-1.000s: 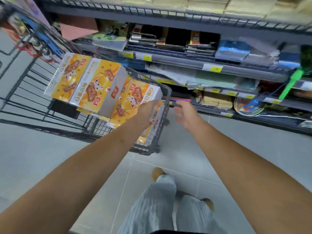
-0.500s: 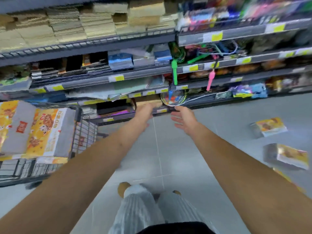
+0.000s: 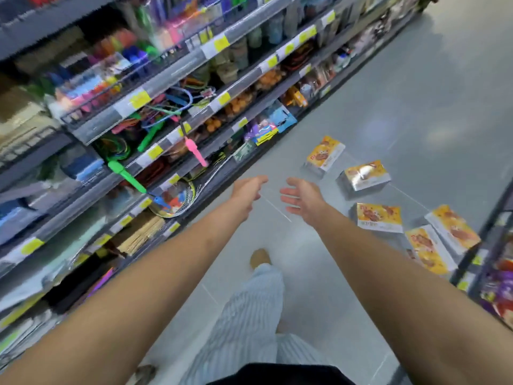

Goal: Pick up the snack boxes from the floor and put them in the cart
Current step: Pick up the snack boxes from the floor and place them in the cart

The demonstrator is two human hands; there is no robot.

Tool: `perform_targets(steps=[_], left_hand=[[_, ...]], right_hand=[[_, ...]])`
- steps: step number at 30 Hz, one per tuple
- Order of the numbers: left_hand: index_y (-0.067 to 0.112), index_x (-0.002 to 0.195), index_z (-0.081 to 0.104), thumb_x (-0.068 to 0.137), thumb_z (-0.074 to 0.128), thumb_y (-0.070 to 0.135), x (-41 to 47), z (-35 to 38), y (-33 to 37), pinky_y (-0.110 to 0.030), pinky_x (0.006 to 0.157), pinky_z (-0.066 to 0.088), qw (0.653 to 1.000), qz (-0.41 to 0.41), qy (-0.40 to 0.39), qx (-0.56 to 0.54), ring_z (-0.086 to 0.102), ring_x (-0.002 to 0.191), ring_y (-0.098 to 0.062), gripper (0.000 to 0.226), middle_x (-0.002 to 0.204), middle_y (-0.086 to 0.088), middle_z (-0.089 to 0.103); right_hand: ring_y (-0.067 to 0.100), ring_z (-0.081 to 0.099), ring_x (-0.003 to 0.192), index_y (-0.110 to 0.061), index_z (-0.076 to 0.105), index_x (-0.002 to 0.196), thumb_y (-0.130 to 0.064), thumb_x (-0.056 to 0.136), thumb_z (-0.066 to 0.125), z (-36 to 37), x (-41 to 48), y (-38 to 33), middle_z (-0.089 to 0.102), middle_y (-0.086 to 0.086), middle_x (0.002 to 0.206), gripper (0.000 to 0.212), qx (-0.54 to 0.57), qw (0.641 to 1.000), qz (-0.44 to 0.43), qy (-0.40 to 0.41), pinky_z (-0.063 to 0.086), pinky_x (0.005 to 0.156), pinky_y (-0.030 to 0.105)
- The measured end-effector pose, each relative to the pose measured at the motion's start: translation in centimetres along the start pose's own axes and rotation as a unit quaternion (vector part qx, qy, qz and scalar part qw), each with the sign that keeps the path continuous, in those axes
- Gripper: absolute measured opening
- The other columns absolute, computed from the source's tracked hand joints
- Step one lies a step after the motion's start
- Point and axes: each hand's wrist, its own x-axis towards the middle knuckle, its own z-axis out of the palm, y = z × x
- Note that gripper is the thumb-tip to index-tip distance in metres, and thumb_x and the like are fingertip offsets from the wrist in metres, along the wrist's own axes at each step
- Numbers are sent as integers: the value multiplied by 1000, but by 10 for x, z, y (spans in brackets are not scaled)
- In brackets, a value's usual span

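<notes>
Since 0.5 seconds ago the view has swung right and the cart has left sight. Left hand [image 3: 247, 194] and right hand [image 3: 301, 200] reach out empty, fingers loosely spread. 5 orange-and-silver cardboard snack boxes [image 3: 379, 218] lie scattered on the grey tiled floor [image 3: 416, 107]. They look light, rigid and glossy, so likely slippery; grip opposite long edges.

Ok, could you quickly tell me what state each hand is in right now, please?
Left hand: open, holding nothing.
Right hand: open, holding nothing.
</notes>
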Motion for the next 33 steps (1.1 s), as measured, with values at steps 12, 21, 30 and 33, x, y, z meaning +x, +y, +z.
perform_targets(steps=[12,21,30,33], left_hand=[[18,127,53,89,58,41,83,236,122,-33,85,35,955,22,-211,208,53,105,-14,44,123,3,58],[14,96,62,92,58,25,92,401,127,-20,63,33,852,56,-342,392,49,89,-14,12,101,-1,55],[18,89,52,91,59,21,141,541,114,-6,54,35,828,26,-332,451,50,82,-14,9,88,1,54],[15,89,54,92,59,18,166,574,109,2,41,33,833,7,-322,450,47,66,-5,6,73,9,48]], right_hand=[[15,61,76,-17,60,98,-28,92,56,-205,89,-74,65,3,97,13,134,974,24,181,42,59,27],[11,47,56,-20,53,75,-17,91,51,-336,119,-60,58,2,78,17,250,925,68,278,28,50,21],[10,58,67,-21,59,98,-27,92,56,-468,174,-40,65,-3,82,9,292,901,124,294,39,61,28],[12,57,69,-22,58,94,-25,91,58,-500,204,-33,63,-3,79,5,286,902,130,296,40,62,27]])
